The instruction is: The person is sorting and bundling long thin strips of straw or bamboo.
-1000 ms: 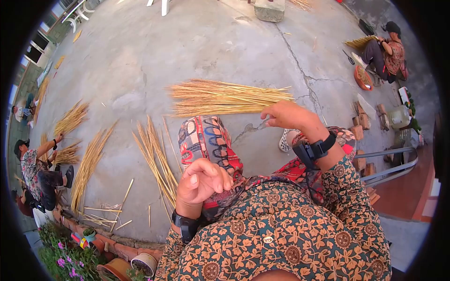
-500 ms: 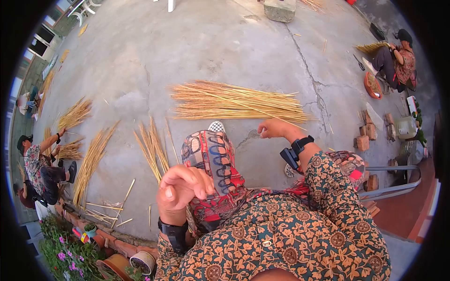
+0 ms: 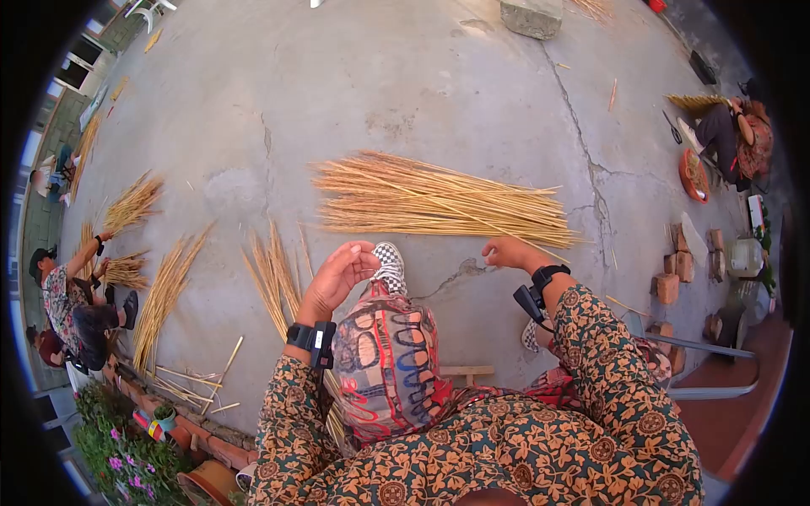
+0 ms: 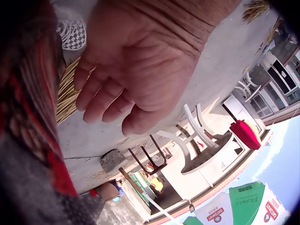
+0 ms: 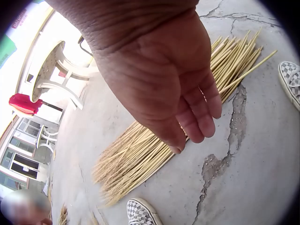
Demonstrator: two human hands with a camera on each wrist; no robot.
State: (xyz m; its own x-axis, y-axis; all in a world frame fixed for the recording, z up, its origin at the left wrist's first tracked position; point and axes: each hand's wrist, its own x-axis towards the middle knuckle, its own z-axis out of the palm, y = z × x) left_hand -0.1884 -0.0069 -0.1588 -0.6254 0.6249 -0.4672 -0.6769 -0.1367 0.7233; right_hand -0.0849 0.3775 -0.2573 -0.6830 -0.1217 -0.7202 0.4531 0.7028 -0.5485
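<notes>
A wide bundle of dry straw-coloured stalks (image 3: 439, 198) lies on the concrete, its feathery ends to the left. One stalk slants out at its lower right edge. My right hand (image 3: 510, 253) hovers just below that end, fingers loosely bent and holding nothing. In the right wrist view the right hand (image 5: 164, 79) overlaps the bundle (image 5: 140, 159), palm showing. My left hand (image 3: 342, 270) is raised by the checkered shoe (image 3: 389, 266), below the bundle's left part. The left wrist view shows the left hand (image 4: 136, 70) with its palm bare and fingers relaxed.
Smaller stalk bundles (image 3: 169, 291) and cut pieces (image 3: 190, 388) lie left. Seated people work at left (image 3: 72, 295) and right (image 3: 747, 143). Bricks (image 3: 666, 288) and a metal frame (image 3: 709, 392) stand right; flowerpots (image 3: 207, 485) line the lower left. A concrete block (image 3: 531, 18) sits ahead.
My left hand has risen from over the lap and moved forward to beside the shoe. My right hand has drawn slightly back from the bundle's right end. The checkered shoe has come into sight.
</notes>
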